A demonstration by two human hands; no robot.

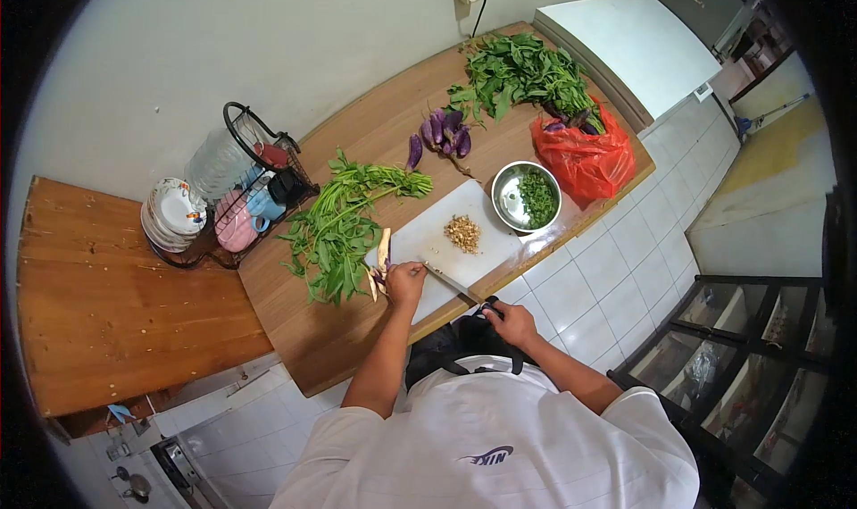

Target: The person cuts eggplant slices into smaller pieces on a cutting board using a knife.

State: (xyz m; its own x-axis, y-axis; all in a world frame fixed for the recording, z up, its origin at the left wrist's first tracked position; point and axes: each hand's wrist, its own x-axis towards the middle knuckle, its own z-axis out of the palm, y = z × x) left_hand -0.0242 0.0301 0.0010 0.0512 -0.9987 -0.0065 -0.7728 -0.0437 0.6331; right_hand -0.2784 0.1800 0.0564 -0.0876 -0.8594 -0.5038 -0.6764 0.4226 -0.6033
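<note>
My right hand (511,322) grips the handle of a kitchen knife (453,281), its blade pointing left over the near edge of a white cutting board (420,238). Close to the blade's tip is my left hand (406,282), fingers closed; what they hold, if anything, I cannot make out. Cut eggplant pieces (384,252), pale with purple skin, lie beside it at the board's left edge. A small heap of chopped pale pieces (462,234) sits mid-board. At the board's right stands a metal bowl (507,208) with chopped greens (538,199) inside.
Leafy stems (344,228) lie left of the board. Behind are whole purple eggplants (446,132) and a bunch of greens (527,76). A red plastic bag (585,161) holds more vegetables at right. A dish rack (290,165) with cups and plates stands by the wall.
</note>
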